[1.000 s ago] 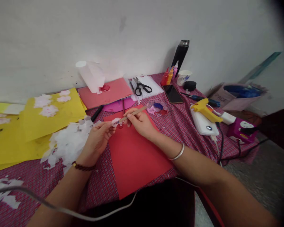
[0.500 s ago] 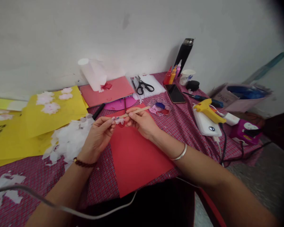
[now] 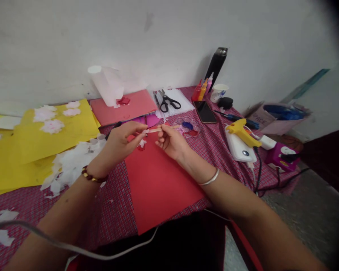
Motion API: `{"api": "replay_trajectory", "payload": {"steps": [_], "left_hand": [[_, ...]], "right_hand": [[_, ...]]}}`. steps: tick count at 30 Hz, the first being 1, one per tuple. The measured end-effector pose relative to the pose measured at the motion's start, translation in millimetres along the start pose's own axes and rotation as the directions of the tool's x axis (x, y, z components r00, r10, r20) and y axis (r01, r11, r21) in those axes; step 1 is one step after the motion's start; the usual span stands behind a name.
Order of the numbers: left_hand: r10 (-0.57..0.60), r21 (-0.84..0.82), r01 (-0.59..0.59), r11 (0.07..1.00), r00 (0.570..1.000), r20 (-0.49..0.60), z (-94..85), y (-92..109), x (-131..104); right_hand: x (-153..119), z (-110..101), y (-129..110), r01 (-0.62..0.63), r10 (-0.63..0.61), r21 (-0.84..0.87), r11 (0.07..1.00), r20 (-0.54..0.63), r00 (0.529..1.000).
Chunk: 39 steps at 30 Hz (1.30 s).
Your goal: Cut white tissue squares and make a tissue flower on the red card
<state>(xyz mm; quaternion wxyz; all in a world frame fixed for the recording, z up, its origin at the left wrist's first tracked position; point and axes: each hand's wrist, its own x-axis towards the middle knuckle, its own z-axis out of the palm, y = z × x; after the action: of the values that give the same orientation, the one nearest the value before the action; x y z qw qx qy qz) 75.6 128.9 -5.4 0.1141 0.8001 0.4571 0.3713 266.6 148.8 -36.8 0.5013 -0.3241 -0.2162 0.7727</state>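
- With the right hand (image 3: 173, 141): pinching the stick (image 3: 155, 130) between thumb and forefinger, other fingers curled below.
- With the left hand (image 3: 124, 139): thumb and forefinger drawn close at the stick's left end; impossible to tell whether pinching it or a bit of paper there.
- Located between both hands, roughly level over the far end of the red sheet (image 3: 161, 184): the stick, right end toward the palette (image 3: 179, 121).
- Visible just below the stick: a paper scrap (image 3: 142, 143) beside a red patch (image 3: 141, 148); contact with the sheet unclear.
- Risk of smearing the sheet: likely from lowering the fingers onto the red patch, possibly wet.
- Risk of tearing thin paper: probably from pulling the hands apart with paper stuck to the stick.
- Risk of upsetting the palette on the worktop (image 3: 211, 146): from swinging the right hand outward, near its rim.
- Risk of scattering the paper heap (image 3: 79, 162): from dragging the left wrist back across it.
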Motion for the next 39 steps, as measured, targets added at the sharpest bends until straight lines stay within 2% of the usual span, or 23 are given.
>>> {"api": "replay_trajectory", "payload": {"steps": [3, 5, 9, 16, 19, 21, 24, 27, 29, 33, 39], "left_hand": [[0.174, 0.117, -0.181, 0.977, 0.983, 0.060, -0.7, -22, -3], [0.228, 0.176, -0.256, 0.951, 0.960, 0.161, 2.9, -35, -8], [0.236, 0.241, -0.326, 0.914, 0.911, 0.338, 14.2, -48, -18], [0.192, 0.311, -0.310, 0.898, 0.914, 0.358, 22.8, -53, -16], [0.156, 0.292, -0.254, 0.922, 0.934, 0.321, 26.2, -55, -13], [0.098, 0.271, -0.174, 0.947, 0.957, 0.273, 29.1, -57, -11], [-0.087, 0.246, 0.033, 0.969, 0.974, 0.211, 32.2, -57, -9], [-0.310, 0.142, 0.286, 0.948, 0.931, 0.192, 32.3, -53, -9], [-0.391, 0.057, 0.388, 0.920, 0.897, 0.204, 31.2, -50, -9], [-0.418, 0.017, 0.424, 0.906, 0.885, 0.205, 29.3, -45, -8], [-0.443, 0.019, 0.449, 0.893, 0.870, 0.215, 30.6, -49, -8]], "right_hand": [[8, -7, -3, 0.007, -0.008, -0.048, 0.999, -0.025, 1.000], [14, -12, -3, 0.016, -0.020, -0.118, 0.993, -0.035, 0.999], [22, -17, 0, 0.034, -0.045, -0.228, 0.973, -0.041, 0.998], [23, -19, 4, 0.100, -0.091, -0.308, 0.946, 0.042, 0.995], [25, -20, 6, 0.156, -0.137, -0.380, 0.912, 0.076, 0.988], [27, -21, 9, 0.224, -0.191, -0.459, 0.860, 0.118, 0.974], [31, -23, 13, 0.340, -0.268, -0.568, 0.749, 0.209, 0.941], [32, -25, 17, 0.413, -0.293, -0.662, 0.626, 0.291, 0.911], [32, -25, 19, 0.442, -0.298, -0.717, 0.539, 0.329, 0.896], [30, -25, 22, 0.474, -0.301, -0.786, 0.397, 0.377, 0.876], [29, -24, 24, 0.481, -0.296, -0.831, 0.280, 0.402, 0.866]]}}
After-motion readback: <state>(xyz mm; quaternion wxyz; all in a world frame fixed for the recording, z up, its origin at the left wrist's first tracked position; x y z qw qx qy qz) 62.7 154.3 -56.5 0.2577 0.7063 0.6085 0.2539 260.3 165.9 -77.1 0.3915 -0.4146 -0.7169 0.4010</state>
